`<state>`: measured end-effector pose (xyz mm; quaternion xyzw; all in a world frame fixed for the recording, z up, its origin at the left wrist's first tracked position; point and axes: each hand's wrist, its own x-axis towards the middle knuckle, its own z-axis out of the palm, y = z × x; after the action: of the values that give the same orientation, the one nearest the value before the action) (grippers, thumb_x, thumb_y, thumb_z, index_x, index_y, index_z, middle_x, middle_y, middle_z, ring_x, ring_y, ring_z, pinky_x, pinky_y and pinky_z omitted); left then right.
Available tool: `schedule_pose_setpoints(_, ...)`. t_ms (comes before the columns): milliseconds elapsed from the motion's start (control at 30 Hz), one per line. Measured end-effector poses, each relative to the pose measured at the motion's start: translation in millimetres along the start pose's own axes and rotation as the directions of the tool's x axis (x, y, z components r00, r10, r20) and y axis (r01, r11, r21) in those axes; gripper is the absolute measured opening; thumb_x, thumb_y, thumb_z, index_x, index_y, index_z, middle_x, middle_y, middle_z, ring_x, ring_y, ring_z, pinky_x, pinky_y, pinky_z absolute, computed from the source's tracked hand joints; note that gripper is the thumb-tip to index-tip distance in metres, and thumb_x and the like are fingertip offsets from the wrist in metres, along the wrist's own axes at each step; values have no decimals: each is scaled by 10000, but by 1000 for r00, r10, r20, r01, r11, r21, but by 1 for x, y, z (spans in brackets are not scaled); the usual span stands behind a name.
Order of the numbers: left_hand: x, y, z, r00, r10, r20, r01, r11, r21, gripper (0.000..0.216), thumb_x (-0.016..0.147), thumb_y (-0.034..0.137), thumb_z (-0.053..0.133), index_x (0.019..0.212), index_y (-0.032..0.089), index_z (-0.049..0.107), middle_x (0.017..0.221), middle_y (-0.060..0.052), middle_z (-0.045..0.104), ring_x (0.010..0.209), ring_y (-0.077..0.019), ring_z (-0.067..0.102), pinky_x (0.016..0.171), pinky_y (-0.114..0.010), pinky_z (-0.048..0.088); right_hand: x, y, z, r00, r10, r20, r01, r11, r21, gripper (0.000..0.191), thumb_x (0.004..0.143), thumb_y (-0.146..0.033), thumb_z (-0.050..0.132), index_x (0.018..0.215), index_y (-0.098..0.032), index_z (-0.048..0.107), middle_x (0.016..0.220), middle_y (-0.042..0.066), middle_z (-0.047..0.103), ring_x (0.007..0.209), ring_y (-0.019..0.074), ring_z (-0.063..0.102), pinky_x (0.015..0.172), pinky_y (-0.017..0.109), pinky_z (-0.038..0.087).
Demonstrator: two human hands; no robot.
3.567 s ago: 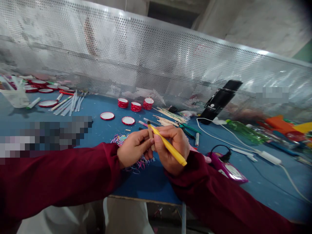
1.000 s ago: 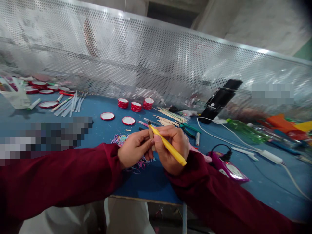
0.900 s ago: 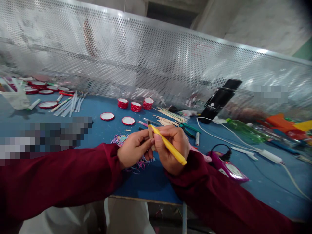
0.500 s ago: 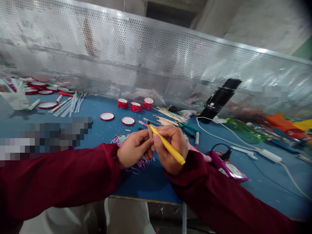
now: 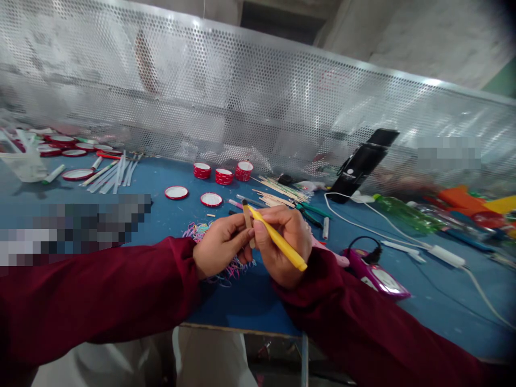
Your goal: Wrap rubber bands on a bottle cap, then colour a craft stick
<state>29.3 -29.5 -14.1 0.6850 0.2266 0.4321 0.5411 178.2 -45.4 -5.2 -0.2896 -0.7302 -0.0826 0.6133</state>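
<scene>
My left hand [image 5: 221,244] is closed, pinching a flat wooden craft stick [image 5: 247,217] held upright, its top end dark. My right hand [image 5: 287,242] grips a yellow felt-tip pen [image 5: 284,243] like a pencil, the tip close to the stick's upper part; I cannot tell whether it touches. Beneath my hands lies a heap of thin colourful elastic bands [image 5: 230,273], partly covered by my left hand. Just beyond, a red-rimmed lid [image 5: 212,199] rests flat on the blue table [image 5: 250,312].
Stacks of red-rimmed lids [image 5: 223,176] stand behind. Wooden sticks [image 5: 276,192], green-handled pliers [image 5: 308,214] and a black bottle [image 5: 360,166] lie or stand further right. A purple device [image 5: 379,277] and white cable are at right. Clear glue sticks [image 5: 108,174] lie left.
Both hands stay almost in place, still holding the stick and the pen. The view has shifted very slightly; nothing else visibly differs.
</scene>
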Motion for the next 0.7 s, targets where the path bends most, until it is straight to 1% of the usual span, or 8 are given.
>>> schedule_pose_setpoints(300,1,-2,-1,999,37,11,-37,999,8,392,928,544,592,818,178,508,578,9,616,457,-104,581,454,-203,485,1,-1,-1,1000,-19,25,19,1000,-13,147,874,-151,669,973,-217,584,935,48,723,864,187,733,763,330,586)
schedule_pose_setpoints(500,1,-2,-1,1000,24,4,-24,1000,7,376,939,531,581,831,177,511,578,8,617,459,-107,583,463,-211,495,1,-1,-1,1000,-2,-17,2,1000,-13,147,874,-139,666,965,-221,586,922,42,720,846,181,726,762,331,583)
schedule_pose_setpoints(700,1,-3,-1,999,44,-5,-44,999,10,373,938,529,580,828,179,510,579,11,610,464,-107,583,454,-206,488,-1,0,0,999,-7,34,6,999,44,167,872,-126,658,987,-220,583,943,46,710,903,194,730,799,352,594)
